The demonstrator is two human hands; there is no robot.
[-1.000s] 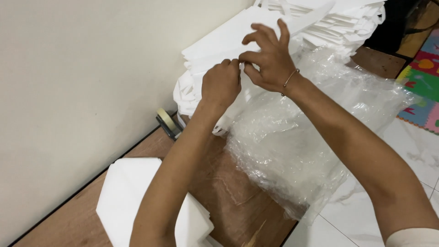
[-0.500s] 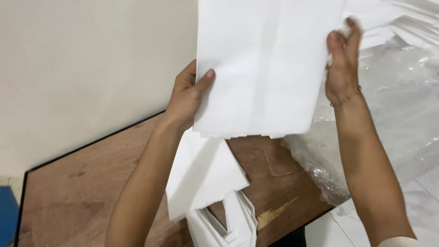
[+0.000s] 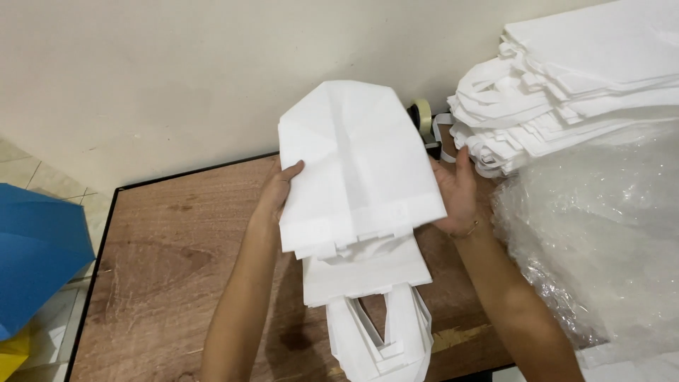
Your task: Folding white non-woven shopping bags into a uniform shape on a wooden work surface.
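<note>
Between both hands [image 3: 283, 194], white bag [image 3: 357, 159].

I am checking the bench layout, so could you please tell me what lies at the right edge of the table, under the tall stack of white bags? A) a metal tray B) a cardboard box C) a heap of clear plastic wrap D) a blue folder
C: a heap of clear plastic wrap lies just below the stack of white bags at the table edge.

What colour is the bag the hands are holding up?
Plain white. The folded bag shows best in the head view, held between the left hand and right hand.
</note>
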